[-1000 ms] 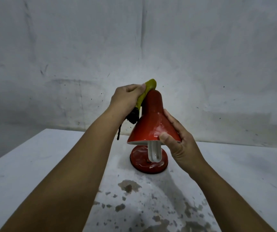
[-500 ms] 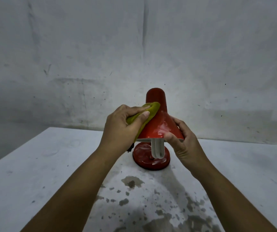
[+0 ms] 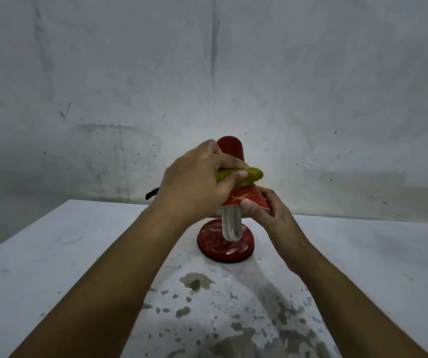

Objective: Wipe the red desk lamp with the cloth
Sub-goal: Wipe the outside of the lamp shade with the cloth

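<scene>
The red desk lamp (image 3: 233, 151) stands on its round red base (image 3: 215, 246) near the middle of the white table (image 3: 52, 254), its cone shade pointing down at me with a white bulb (image 3: 231, 223) hanging out. My left hand (image 3: 197, 184) grips a bunched yellow-green cloth (image 3: 255, 174) and presses it across the front of the shade, covering most of it. My right hand (image 3: 267, 215) holds the shade's lower right rim, thumb on the front edge.
A black cord end (image 3: 152, 193) sticks out behind my left wrist. The table's near surface has dark chipped patches (image 3: 194, 282). A stained grey wall (image 3: 207, 73) rises right behind the table's far edge.
My left hand has carried the cloth from the top of the shade down its left side and across onto the front. My right hand has stayed on the rim.
</scene>
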